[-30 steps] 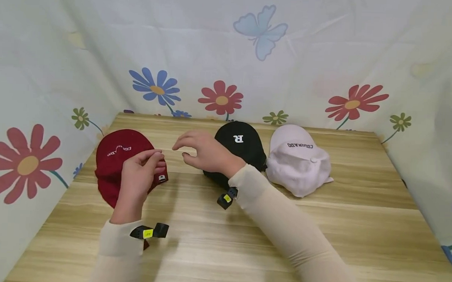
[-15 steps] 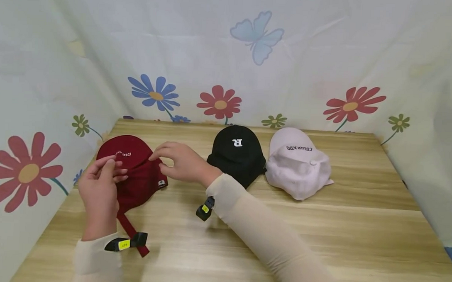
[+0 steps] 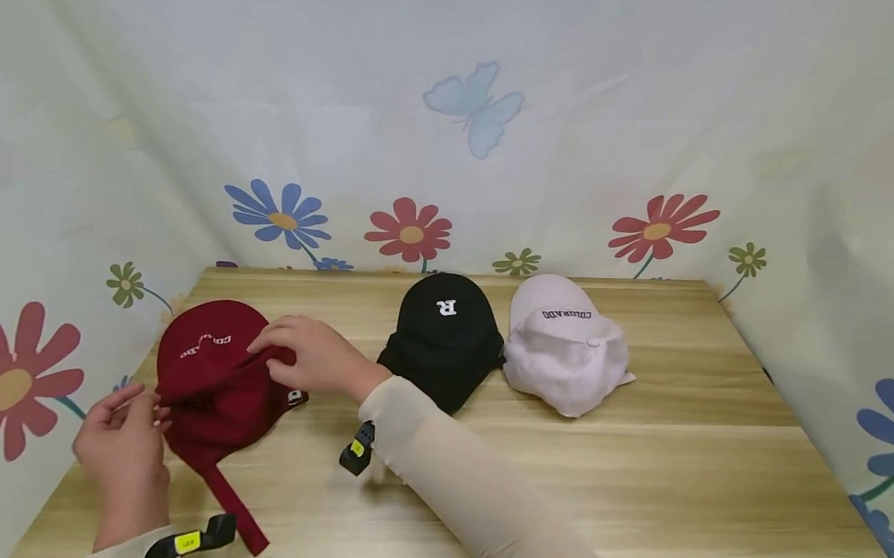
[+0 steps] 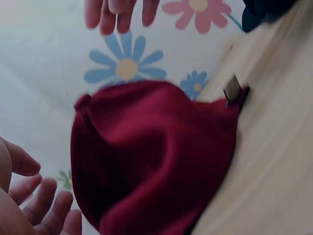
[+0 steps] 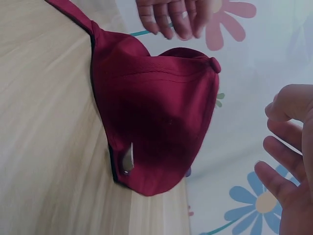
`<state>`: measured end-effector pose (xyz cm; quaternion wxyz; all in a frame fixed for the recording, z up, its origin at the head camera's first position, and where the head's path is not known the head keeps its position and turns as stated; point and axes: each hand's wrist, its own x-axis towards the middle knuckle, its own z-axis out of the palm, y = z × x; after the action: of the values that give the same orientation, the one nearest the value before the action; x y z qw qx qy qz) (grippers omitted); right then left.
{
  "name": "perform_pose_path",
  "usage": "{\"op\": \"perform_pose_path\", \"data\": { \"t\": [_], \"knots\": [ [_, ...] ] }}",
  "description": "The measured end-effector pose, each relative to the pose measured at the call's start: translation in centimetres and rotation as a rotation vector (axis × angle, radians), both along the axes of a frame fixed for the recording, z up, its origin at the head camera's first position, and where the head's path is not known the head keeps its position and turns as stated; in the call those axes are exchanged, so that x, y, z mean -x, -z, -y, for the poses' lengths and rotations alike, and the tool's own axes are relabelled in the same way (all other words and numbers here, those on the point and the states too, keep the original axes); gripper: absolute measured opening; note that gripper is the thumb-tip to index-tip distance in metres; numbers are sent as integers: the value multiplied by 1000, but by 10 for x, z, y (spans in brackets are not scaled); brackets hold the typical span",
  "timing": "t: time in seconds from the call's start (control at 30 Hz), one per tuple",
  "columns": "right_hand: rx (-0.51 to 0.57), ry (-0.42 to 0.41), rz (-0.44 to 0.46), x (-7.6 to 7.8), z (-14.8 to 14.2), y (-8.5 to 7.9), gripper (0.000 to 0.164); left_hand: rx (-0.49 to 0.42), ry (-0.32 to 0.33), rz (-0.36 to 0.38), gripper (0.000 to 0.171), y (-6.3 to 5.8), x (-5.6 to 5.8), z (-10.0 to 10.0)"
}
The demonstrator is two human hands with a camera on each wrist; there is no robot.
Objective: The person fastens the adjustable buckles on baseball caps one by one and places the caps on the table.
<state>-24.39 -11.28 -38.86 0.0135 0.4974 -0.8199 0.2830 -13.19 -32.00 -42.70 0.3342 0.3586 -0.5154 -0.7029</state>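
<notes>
A dark red baseball cap (image 3: 216, 410) with white lettering lies on the left of the table, its crown sunken and a strap (image 3: 235, 506) trailing toward the front. My left hand (image 3: 126, 448) hovers by the cap's left side, fingers loosely bent and empty. Over its right side hangs my right hand (image 3: 318, 361), thumb and fingers spread apart. In the left wrist view, a gap shows between the left fingers (image 4: 46, 200) and the red fabric. The right wrist view likewise has the right fingers (image 5: 281, 156) away from the cap.
A black cap (image 3: 444, 369) with a white R stands to the right of my right hand. Beside it is a pale pink cap (image 3: 562, 373) with dark lettering. Flower-printed cloth (image 3: 333, 144) walls the wooden table (image 3: 595, 481) at the back and sides.
Both hands have moved left to the red cap: the left from in front of it to its left side, the right from near the black cap to above the red one. The head view has shifted.
</notes>
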Motion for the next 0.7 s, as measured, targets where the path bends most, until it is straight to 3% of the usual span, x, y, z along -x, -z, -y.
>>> {"op": "perform_pose_path", "data": {
  "t": [0.1, 0.17, 0.3, 0.4, 0.57, 0.7],
  "knots": [
    [-12, -1, -5, -3, 9, 2, 28, 7, 26, 120, 24, 9, -7, 11],
    [-18, 0, -2, -4, 12, 2, 27, 42, 82, 234, 37, 14, -9, 17],
    [-41, -5, -5, -5, 19, 3, 28, 180, 225, 495, 69, 23, -10, 27],
    [-63, -8, -11, -6, 25, 3, 28, 285, 318, 642, 80, 28, -11, 32],
    [-119, -15, -31, -8, 34, 6, 30, 451, 406, 778, 87, 32, -12, 37],
    [-169, -12, -73, -9, 40, 10, 34, 526, 455, 845, 93, 32, -11, 37]
  ]
}}
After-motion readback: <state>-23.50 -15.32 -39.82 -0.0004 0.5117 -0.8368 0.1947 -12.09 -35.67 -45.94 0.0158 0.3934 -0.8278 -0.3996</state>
